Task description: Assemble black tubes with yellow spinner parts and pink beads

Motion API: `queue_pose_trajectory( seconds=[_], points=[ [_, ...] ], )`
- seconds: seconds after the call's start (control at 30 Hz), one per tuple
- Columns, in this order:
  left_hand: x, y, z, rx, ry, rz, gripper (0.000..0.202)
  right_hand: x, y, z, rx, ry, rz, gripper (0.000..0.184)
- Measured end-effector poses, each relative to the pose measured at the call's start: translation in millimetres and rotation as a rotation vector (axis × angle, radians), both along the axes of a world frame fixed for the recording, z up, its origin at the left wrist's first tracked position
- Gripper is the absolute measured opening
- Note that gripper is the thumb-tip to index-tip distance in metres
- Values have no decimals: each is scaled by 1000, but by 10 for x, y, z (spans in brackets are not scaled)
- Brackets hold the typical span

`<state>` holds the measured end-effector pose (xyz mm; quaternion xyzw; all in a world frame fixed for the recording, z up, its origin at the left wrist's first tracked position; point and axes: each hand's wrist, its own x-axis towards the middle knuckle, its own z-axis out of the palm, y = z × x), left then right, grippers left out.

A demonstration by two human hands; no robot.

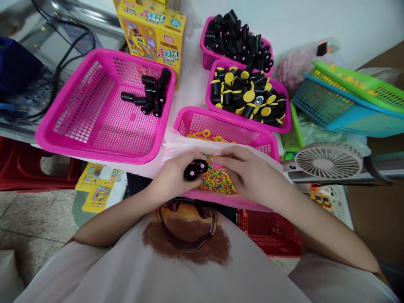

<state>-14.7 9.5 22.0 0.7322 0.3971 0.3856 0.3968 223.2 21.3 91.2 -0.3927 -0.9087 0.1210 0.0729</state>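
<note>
My left hand (172,176) is closed around black cylinders (191,172), two of which show round ends with pink dots. They are held just above a pile of small multicoloured beads (217,179) lying in a pink plastic bag (252,204). Over the right side of the beads is my right hand (243,168), its fingers curled and their tips pointing at the cylinders. A bit of pink shows by those fingertips; what they grip is hidden. Behind both hands, yellow ring-shaped pieces (206,134) lie in a pink basket (227,111).
At the left, a large pink basket (104,155) holds several black cylinders (150,92). Further back are a basket of yellow-capped cylinders (249,96), another of black ones (235,40) and a yellow box (154,38). A small fan (328,160) and blue basket (344,105) stand right.
</note>
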Motion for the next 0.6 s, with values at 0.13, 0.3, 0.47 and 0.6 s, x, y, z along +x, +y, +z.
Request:
queue_pose_trajectory(
  seconds=[0.13, 0.3, 0.47, 0.6],
  points=[
    [-8, 3, -18, 25, 2, 42, 34, 18, 8, -241, -143, -380, -38, 38],
    [-7, 13, -8, 26, -12, 45, 31, -190, 8, -561, -178, -437, 49, 33],
    [-16, 7, -1, -2, -61, 53, 32, -267, 75, -653, -260, -172, 64, 31],
    [-35, 3, -16, -34, -49, 99, 40, -187, 125, -687, -383, 59, -53, 31]
  ],
)
